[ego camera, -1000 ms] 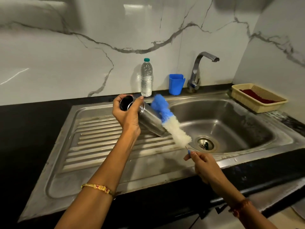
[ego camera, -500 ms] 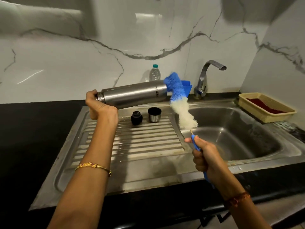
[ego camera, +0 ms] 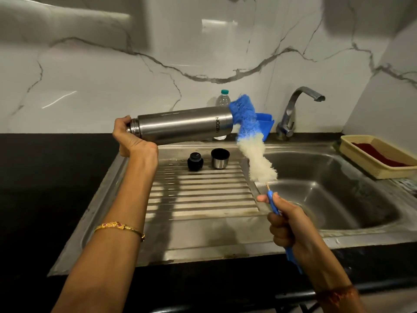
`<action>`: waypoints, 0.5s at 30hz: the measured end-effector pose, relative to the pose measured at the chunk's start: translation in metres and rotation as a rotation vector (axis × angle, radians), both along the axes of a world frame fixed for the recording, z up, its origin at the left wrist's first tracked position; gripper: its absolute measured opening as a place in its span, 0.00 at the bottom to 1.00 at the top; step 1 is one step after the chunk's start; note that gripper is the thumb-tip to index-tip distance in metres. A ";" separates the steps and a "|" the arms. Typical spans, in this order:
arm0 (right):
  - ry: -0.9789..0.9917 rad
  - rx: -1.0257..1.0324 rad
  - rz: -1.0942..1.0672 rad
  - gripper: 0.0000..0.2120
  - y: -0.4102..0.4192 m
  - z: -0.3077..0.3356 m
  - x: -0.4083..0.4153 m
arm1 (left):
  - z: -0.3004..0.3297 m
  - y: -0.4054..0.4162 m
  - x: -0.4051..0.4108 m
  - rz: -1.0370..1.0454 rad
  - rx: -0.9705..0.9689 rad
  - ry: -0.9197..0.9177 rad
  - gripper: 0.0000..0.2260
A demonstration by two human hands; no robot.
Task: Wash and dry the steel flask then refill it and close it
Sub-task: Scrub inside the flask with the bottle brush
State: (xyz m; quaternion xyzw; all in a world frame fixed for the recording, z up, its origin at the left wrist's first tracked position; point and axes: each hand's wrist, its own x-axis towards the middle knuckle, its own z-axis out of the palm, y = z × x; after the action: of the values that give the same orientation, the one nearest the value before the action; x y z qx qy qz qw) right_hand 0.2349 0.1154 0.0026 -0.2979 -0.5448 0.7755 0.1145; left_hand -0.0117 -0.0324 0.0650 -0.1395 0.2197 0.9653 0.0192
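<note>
Since half a second ago little has shifted: both hands sit as they did, flask level, brush at its base.

Nearest me, my right hand (ego camera: pixel 291 224) has its fingers curled tight round the blue handle of the bottle brush (ego camera: pixel 252 141). Its bristles rise away from me, white low down and blue at the tip, and the blue tip bends against the flat bottom end of the steel flask (ego camera: pixel 182 126). The bristles look soft and springy on a thin stem that flexes.

My left hand (ego camera: pixel 128 138) holds the flask sideways in the air above the ribbed draining board (ego camera: pixel 198 195), fingers wrapped round the narrow threaded neck. The polished steel looks hard, smooth and probably slippery if wet. Held by one end, it likely pulls downward at the far end, so I judge a grip nearer mid-body steadier.

Below the flask, the black stopper (ego camera: pixel 195 161) and the steel cup lid (ego camera: pixel 220 158) stand near each other, apart, on the board. The sink basin (ego camera: pixel 338 199) to the right gives open room; its raised rim is the edge to clear.

Further back stand a blue cup (ego camera: pixel 266 125), a plastic water bottle (ego camera: pixel 223 99) and the tap (ego camera: pixel 293 114). A yellow tray (ego camera: pixel 361 159) sits on the black desk (ego camera: pixel 45 188) at the far right.
</note>
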 end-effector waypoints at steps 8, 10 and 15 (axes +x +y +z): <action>-0.082 -0.066 0.045 0.14 0.000 -0.015 -0.001 | 0.001 0.007 -0.001 0.037 -0.009 0.006 0.03; -0.045 -0.121 0.031 0.14 0.000 -0.012 0.002 | -0.001 0.005 -0.005 0.018 -0.013 0.030 0.03; -0.028 -0.168 -0.002 0.15 0.015 0.000 -0.026 | -0.002 0.018 0.004 -0.016 -0.090 0.113 0.06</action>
State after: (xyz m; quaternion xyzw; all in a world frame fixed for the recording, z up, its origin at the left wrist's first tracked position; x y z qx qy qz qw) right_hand 0.2091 0.1302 0.0026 -0.3178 -0.4792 0.8140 0.0821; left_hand -0.0073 -0.0145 0.0628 -0.0837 0.2648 0.9606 0.0082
